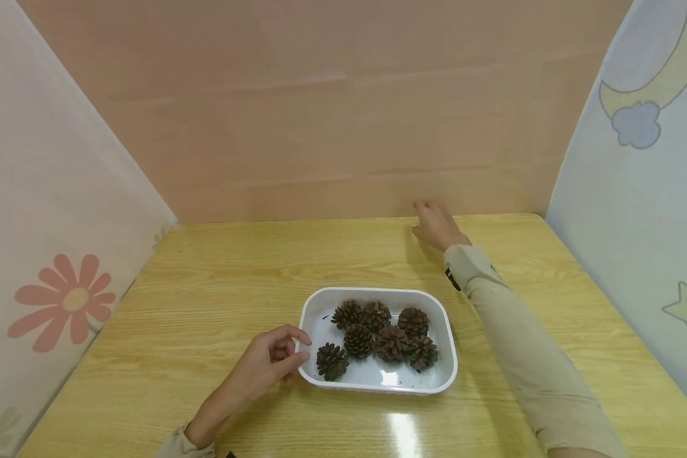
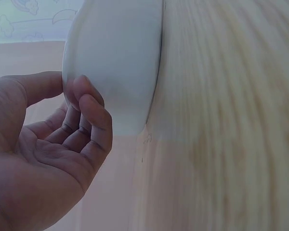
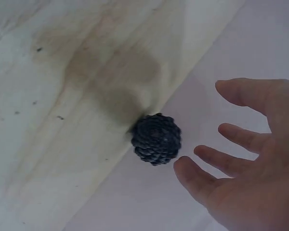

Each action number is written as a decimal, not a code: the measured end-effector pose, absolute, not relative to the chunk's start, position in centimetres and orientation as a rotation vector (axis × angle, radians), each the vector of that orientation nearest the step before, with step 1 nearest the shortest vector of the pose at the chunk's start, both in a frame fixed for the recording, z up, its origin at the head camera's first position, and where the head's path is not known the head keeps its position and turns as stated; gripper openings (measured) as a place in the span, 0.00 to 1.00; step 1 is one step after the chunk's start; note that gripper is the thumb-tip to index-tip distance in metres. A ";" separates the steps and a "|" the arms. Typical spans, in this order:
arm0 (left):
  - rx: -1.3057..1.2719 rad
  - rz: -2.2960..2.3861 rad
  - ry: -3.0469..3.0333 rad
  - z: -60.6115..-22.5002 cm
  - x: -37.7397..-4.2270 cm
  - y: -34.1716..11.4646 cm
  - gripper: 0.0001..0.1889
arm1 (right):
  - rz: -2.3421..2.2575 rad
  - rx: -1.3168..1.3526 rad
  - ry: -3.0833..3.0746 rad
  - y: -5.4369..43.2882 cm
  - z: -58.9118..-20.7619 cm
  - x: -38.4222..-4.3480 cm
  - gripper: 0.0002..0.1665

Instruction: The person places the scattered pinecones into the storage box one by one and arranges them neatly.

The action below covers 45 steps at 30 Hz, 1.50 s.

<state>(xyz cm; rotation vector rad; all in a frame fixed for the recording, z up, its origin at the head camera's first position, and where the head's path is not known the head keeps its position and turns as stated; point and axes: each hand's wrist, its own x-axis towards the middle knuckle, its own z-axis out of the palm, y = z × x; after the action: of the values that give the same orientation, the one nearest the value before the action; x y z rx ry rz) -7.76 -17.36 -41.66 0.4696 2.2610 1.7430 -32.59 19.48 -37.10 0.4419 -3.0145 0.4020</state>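
Observation:
A white plastic tray [image 1: 389,387] stands on the table with several brown pine cones [image 1: 392,343] lying in it. My left hand [image 1: 271,357] pinches the tray's left rim between thumb and fingers. In the left wrist view, curled fingertips [image 2: 94,108] lie against the tray's outer wall [image 2: 123,53]. My right hand [image 1: 436,226] reaches to the table's far edge. There, in the right wrist view, a single dark pine cone [image 3: 156,139] sits close to the fingers of the right hand [image 3: 250,159], which are spread and not round it. The head view hides this cone behind the hand.
The wooden table [image 1: 223,273] meets an orange-brown backdrop [image 1: 343,127] at its far edge. Pale printed panels stand at both sides, with a red flower [image 1: 71,299] on the left and a moon [image 1: 664,76] on the right. Small dark specks [image 3: 60,117] lie on the tabletop.

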 end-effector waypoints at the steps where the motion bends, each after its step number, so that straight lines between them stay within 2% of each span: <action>1: 0.470 1.744 2.259 -41.7 -7.8 -17.4 0.14 | 0.400 0.421 -3.042 19.6 -37.3 -32.6 0.37; 7: 0.468 1.746 2.249 -41.8 -7.8 -17.5 0.15 | 0.352 0.331 -3.095 20.6 -38.5 -33.0 0.34; 14: 0.478 1.746 2.253 -41.8 -7.8 -17.7 0.14 | 0.389 0.255 -3.061 21.8 -39.2 -33.1 0.20; 27: 0.483 1.766 2.243 -41.9 -8.2 -17.2 0.14 | 0.452 0.242 -3.052 23.2 -39.2 -32.9 0.24; 37: 0.455 1.762 2.236 -41.9 -8.4 -17.2 0.14 | 0.464 0.248 -3.030 23.1 -39.1 -32.9 0.20; 45: 0.462 1.766 2.226 -41.9 -8.4 -17.2 0.14 | 0.535 0.295 -3.017 22.5 -38.7 -32.4 0.22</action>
<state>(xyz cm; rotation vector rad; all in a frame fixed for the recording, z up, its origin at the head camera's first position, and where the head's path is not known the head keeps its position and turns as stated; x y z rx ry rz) -8.40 -17.24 -41.87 0.4618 2.2263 1.7663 -32.40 22.50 -38.71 0.2953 -3.0167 0.5350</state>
